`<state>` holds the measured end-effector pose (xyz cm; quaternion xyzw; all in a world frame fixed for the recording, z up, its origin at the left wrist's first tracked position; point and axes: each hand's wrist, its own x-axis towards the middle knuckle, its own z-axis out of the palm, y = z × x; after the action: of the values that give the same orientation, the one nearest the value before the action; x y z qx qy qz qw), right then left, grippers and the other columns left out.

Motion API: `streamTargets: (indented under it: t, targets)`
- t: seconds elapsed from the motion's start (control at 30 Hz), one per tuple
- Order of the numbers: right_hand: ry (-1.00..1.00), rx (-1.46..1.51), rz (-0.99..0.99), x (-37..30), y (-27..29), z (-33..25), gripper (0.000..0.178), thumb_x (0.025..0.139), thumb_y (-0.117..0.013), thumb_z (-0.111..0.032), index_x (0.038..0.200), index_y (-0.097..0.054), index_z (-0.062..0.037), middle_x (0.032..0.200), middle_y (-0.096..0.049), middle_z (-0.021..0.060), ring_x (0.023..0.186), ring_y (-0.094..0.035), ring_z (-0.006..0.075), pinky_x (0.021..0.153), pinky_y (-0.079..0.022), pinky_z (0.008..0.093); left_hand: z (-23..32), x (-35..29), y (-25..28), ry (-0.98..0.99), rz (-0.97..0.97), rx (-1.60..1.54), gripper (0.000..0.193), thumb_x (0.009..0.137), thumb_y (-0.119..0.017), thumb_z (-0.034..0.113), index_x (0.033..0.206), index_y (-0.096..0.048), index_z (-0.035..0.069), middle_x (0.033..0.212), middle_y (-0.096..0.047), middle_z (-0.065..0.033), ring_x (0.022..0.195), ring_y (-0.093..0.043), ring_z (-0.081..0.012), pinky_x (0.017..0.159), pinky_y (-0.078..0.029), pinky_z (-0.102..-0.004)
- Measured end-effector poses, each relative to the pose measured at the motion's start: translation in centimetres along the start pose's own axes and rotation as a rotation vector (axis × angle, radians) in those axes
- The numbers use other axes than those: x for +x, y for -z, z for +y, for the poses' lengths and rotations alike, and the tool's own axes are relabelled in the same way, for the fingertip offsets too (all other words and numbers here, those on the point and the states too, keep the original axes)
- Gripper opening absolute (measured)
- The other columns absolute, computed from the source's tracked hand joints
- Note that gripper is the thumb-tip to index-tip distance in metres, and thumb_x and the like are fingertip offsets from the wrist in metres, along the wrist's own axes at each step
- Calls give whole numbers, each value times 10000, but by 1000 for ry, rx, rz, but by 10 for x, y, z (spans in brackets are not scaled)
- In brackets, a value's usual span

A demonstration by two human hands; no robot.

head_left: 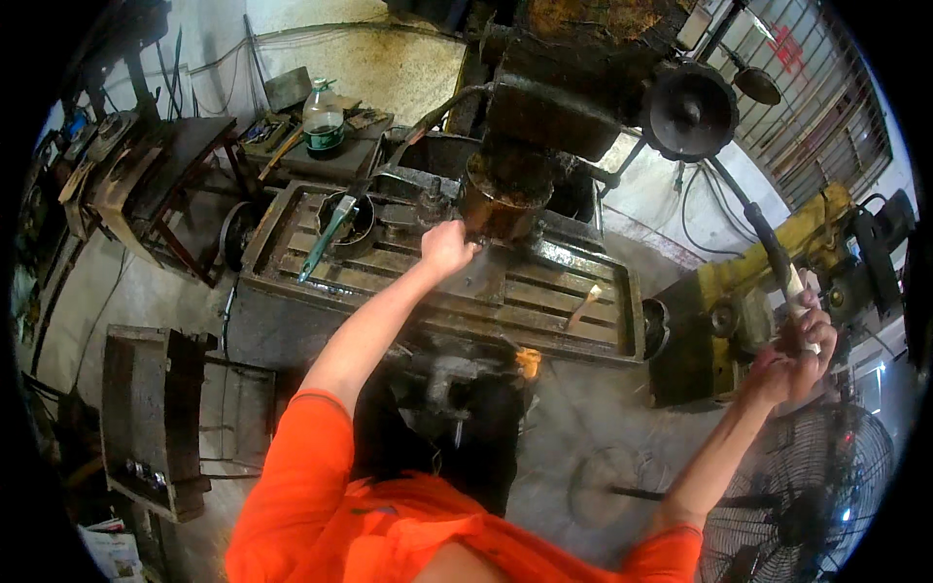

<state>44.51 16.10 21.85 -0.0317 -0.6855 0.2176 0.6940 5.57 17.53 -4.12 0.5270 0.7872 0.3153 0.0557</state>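
My right hand [799, 358] is wrapped round the pale, cloth-like grip of a long feed lever [773, 248]. This lever runs up to the black round hub [690, 112] of a drill-press-like machine. My left hand [449, 250] is closed beside the brown cylindrical spindle part [505, 194], just above the slotted metal table [457, 309]. What its fingers hold, if anything, is hidden. Left of that hand, a green-handled brush [328, 238] rests across a round metal bowl [352, 216]. A smaller brush [584, 305] lies on the table's right part.
A clear bottle with green liquid [323, 121] stands on a cluttered bench behind. At lower left is an open wooden box [146, 418]. To the right are a yellow machine [748, 277] and a large floor fan [826, 496], close to my right forearm.
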Motion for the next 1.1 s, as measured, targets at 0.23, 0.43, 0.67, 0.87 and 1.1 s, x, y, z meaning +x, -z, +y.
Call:
streamTargets:
  t: [0.23, 0.43, 0.67, 0.87, 1.1]
  targets:
    - [-10, -49, 26, -4, -4, 3, 284, 706, -549, -310, 732, -404, -67, 785, -405, 63, 962, -460, 316, 1017, -200, 598, -32, -21, 21, -196, 50, -152, 449, 707, -671, 206, 1112, -567, 43, 897, -622, -186, 827, -596, -340, 712, -475, -433]
    - [18, -19, 24, -7, 6, 5, 288, 733, -564, -307, 721, -413, -62, 791, -426, 69, 973, -468, 332, 1012, -211, 602, -61, -96, 152, -80, 363, 241, 534, 707, -657, 176, 1217, -500, 187, 852, -582, -95, 723, -587, -311, 619, -480, -401]
    - [26, 53, 12, -5, 2, 12, 292, 729, -600, -281, 767, -453, -31, 789, -434, 78, 971, -462, 343, 1006, -221, 589, -135, -103, 150, -49, 167, 451, 450, 757, -607, 219, 1187, -501, 141, 776, -605, -164, 698, -605, -335, 615, -478, -448]
    - [68, 106, -23, 1, 12, 14, 290, 725, -616, -260, 783, -454, -27, 795, -432, 84, 959, -459, 333, 1011, -217, 582, -104, -122, 171, 332, 30, -652, 309, 840, -564, 149, 1109, -559, -2, 614, -555, -65, 443, -506, -150, 421, -415, -285]
    - [47, 124, 18, -7, 8, 15, 289, 732, -604, -275, 762, -452, -31, 784, -437, 84, 937, -456, 315, 985, -258, 539, -41, -107, 101, 210, -135, -778, 324, 867, -525, 148, 1128, -540, -44, 589, -477, 0, 428, -376, -69, 375, -301, -224]
